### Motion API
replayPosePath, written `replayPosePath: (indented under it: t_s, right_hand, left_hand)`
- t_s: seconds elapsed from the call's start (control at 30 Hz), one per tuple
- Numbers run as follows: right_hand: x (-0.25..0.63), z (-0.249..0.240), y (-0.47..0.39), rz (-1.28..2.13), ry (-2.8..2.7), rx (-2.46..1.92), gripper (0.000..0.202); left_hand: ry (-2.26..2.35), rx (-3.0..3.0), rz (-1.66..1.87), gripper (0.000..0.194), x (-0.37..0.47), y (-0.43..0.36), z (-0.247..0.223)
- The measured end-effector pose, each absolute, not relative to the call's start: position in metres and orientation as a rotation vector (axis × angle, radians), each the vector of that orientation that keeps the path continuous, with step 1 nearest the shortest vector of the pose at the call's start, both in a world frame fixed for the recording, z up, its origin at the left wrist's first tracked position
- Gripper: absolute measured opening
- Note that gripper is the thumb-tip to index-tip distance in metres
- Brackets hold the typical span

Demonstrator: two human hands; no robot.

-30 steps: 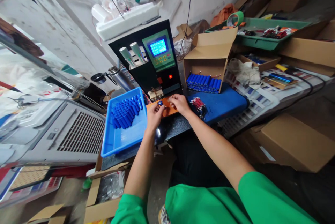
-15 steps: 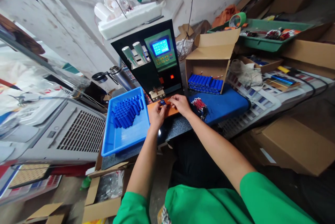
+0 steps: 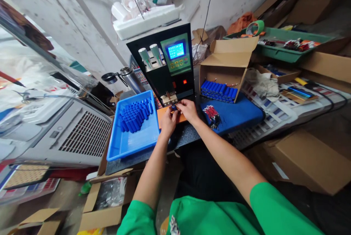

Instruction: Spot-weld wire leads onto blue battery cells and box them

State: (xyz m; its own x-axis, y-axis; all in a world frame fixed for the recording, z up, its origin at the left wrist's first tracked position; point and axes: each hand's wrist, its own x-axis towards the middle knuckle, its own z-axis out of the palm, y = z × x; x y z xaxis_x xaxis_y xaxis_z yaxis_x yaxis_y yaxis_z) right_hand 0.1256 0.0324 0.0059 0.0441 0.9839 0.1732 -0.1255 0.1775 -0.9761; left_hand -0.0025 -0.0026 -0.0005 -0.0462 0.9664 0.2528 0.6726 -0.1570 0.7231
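Note:
My left hand (image 3: 168, 120) is closed around a small blue battery cell (image 3: 173, 108) below the electrodes (image 3: 169, 97) of a black spot welder (image 3: 161, 77). Only part of the cell shows between my fingers. Close beside it, my right hand (image 3: 188, 111) pinches at the cell's right side; whatever lies between its fingertips is too small to make out. Both hands are over an orange plate (image 3: 163, 113) at the foot of the machine. The welder's lit screen (image 3: 176, 51) faces me.
At left, a blue tray (image 3: 131, 145) holds many blue cells (image 3: 134, 116). A cardboard box (image 3: 231, 58) with wired blue cells (image 3: 218, 89) stands right of the welder. Red and black wire leads (image 3: 211, 116) lie on the blue mat (image 3: 241, 112). A steel flask (image 3: 133, 80) stands behind the tray.
My right hand has come closer to my left hand and the cell. The cell sits nearer the electrodes. The whole view has shifted slightly.

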Motion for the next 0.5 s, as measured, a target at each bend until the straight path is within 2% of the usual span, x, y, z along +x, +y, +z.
replayPosePath:
  t_s: [0.17,0.5]
  right_hand:
    - [0.1239,0.0093,0.0304,1.01,-1.266,-1.093,0.023]
    - [0.1212,0.0136,0.0297,1.061,-1.204,-1.067,0.022]
  left_hand:
    - [1.814,1.87,1.008,0.028,-0.0001,-0.006,0.0037]
    - [1.834,1.844,0.996,0.028,0.0009,-0.0069,0.004]
